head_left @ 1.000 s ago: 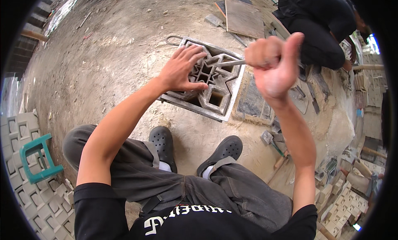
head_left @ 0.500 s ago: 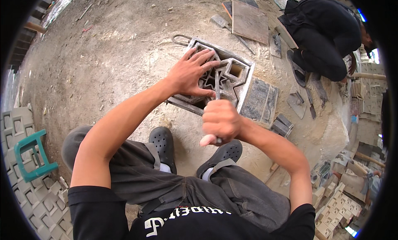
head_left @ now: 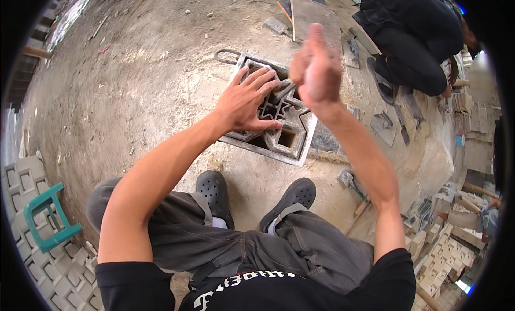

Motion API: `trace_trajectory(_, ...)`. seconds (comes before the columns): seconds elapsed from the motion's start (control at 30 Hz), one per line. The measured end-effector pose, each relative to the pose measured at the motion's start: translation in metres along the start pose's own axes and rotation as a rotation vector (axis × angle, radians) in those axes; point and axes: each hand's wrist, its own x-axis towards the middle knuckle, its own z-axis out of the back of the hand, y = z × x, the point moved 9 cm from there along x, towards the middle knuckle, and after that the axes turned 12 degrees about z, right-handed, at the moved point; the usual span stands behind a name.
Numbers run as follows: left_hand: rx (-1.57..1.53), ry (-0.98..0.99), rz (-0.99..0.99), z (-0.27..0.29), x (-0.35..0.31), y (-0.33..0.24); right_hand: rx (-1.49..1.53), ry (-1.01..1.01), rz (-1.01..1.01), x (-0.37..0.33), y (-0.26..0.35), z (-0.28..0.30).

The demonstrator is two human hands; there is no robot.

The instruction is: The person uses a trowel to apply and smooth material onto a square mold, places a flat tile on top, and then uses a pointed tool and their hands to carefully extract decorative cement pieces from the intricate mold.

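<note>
A grey metal mould (head_left: 296,115) with a rectangular frame and star-shaped inner walls rests on the dusty ground before my feet. A wire loop (head_left: 228,56) sticks out at its far left corner. My left hand (head_left: 247,99) lies across the mould's left part, fingers spread and touching the inner walls. Above its far right side, my right hand (head_left: 319,72) is raised, closed, thumb up and somewhat blurred. It grips a metal rod (head_left: 285,89), which slants down left toward the mould's middle; whether its tip touches the walls I cannot tell.
A crouching person in dark clothes (head_left: 418,37) is at the far right. Flat boards (head_left: 311,16) and a flat-bladed tool (head_left: 276,25) lie beyond the mould, trowels (head_left: 383,131) to its right. A teal stool (head_left: 51,217) and pale patterned blocks (head_left: 27,177) are at left.
My right hand has moved up and to the right, beyond the mould's near side. The rod has swung from pointing away from me to slanting down left. My left hand stays on the mould.
</note>
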Motion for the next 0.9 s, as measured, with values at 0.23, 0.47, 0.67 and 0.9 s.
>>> trace_trajectory(0.23, 0.030, 0.045, 0.013, 0.001, 0.001, 0.001, -0.026, -0.043, -0.078, 0.009, -0.001, -0.001)
trace_trajectory(0.47, -0.025, -0.019, 0.026, 0.009, -0.003, 0.011, 0.084, -0.044, -0.125, -0.005, -0.003, -0.013)
trace_trajectory(0.67, -0.110, 0.001, 0.037, 0.012, -0.002, 0.005, 0.056, -0.125, -0.188, 0.007, -0.012, 0.010)
trace_trajectory(0.9, -0.121, -0.019, 0.067, 0.013, -0.006, 0.016, 0.102, -0.011, -0.258, 0.002, -0.006, -0.013)
